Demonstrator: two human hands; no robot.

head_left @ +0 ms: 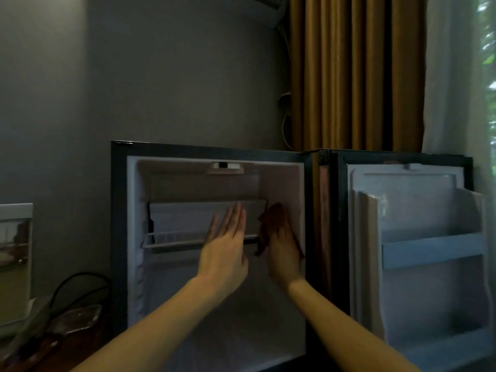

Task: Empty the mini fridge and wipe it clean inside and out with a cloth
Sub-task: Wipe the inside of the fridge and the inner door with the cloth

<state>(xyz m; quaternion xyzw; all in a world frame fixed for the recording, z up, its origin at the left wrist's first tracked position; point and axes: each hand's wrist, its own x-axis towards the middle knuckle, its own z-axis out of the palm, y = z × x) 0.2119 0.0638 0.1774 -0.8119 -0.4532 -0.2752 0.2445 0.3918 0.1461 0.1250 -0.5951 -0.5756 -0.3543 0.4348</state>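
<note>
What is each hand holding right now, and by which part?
The left hand holds nothing, fingers straight. The right hand presses the dark cloth against the fridge's right inner wall, palm over its lower part.

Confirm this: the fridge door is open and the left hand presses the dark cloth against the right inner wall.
Wrong hand: in the head view the right hand presses the dark cloth against the right inner wall; the fridge door is open.

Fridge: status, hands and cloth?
Left hand open, flat, before wire shelf. Right hand presses cloth on right inner wall. Fridge: door open, no contents seen, shelf in place.
</note>
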